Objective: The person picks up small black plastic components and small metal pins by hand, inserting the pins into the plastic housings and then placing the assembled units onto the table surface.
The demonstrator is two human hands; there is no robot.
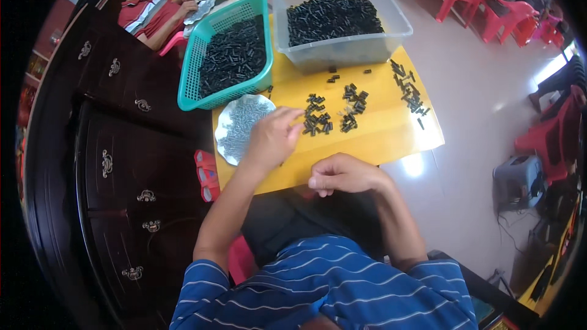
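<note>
Seemingly a home — dark wooden cabinet (125, 140) with ornate handles (147, 196), red plastic chairs (505, 18), glossy floor (446, 104).

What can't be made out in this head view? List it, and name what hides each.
All in the head view:
1) Whether the left hand holds a piece: too small and blurred to tell.
2) What, if anything, the right hand holds: its own curl hides it.
3) Part of the white plate: behind the left hand.
4) The clear bin's bottom: under black pieces.
</note>
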